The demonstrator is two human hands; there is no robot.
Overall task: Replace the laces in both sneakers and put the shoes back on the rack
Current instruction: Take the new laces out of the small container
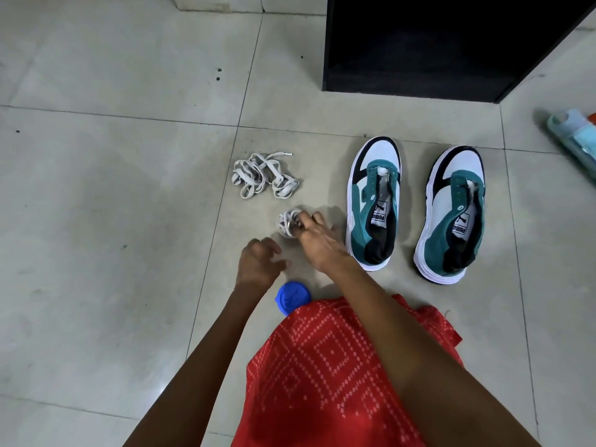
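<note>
Head view: my right hand [317, 245] pinches a small coiled lace bundle [286, 224] on the floor [113, 195], just left of the left sneaker [374, 204]; the right sneaker [451, 217] stands beside it. My left hand [258, 266] hovers nearer to me, fingers loosely curled, holding nothing. A loose lace pile [263, 179] lies just beyond the bundle.

Pale tiled floor [113, 188]: left teal sneaker [374, 204] beside right teal sneaker [451, 217], white lace tangle [261, 175] further left, smaller lace bundle [288, 224] nearer, blue cap [292, 298], black cabinet [435, 59] behind.
</note>
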